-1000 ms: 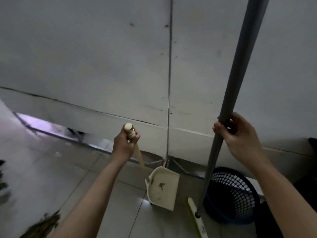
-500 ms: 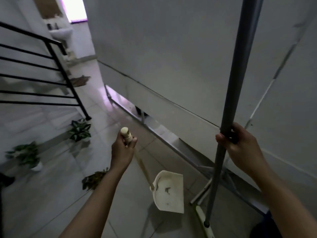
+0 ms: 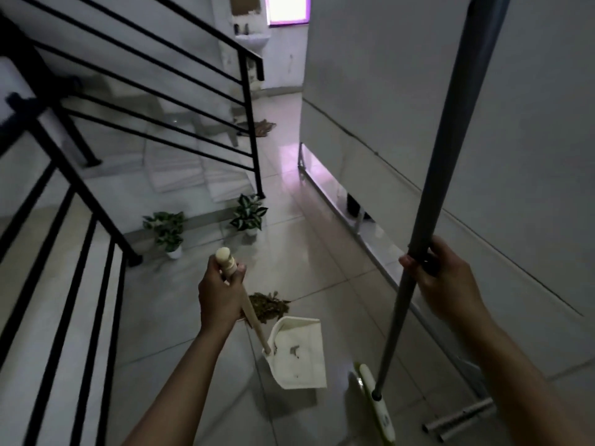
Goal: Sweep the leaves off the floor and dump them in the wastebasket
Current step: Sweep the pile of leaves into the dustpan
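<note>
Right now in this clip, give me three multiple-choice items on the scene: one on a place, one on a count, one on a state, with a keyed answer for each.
1. Where is the leaf pile?
A. inside the dustpan
B. on the floor beyond the dustpan
C. on the stairs

2. How many potted plants stand by the stairs?
A. one
B. two
C. four

3. What does the right hand do?
A. grips the broom pole
B. hangs empty
C. touches the wall

Answers:
1 B: the pile lies on the tiles past the dustpan, which the left hand holds.
2 B: one plant, another plant.
3 A: its fingers wrap the broom pole.
</note>
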A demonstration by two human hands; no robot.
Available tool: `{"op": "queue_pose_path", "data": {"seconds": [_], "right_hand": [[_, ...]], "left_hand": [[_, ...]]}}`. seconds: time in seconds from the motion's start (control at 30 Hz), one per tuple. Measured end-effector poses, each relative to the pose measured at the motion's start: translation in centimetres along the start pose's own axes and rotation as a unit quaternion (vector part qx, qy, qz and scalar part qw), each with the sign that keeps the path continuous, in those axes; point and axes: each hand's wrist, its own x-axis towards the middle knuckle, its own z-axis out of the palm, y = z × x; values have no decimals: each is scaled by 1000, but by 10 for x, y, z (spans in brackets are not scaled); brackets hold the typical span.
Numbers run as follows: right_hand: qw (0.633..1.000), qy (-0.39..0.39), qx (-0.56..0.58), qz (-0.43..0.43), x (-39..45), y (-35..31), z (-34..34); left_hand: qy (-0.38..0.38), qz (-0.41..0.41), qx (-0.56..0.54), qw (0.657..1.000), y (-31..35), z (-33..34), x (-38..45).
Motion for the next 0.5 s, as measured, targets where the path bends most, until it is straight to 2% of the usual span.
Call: {"op": "queue_pose_path", "data": {"seconds": [0.33,0.5], "right_hand": [[992,-72,-30,-95,62,-32,92],[987,-108,-39,-110,107,-41,135]], "left_hand": [[129,-68,10,989,-52,-66,54],[177,-65,28,982,-64,-80,88]]}}
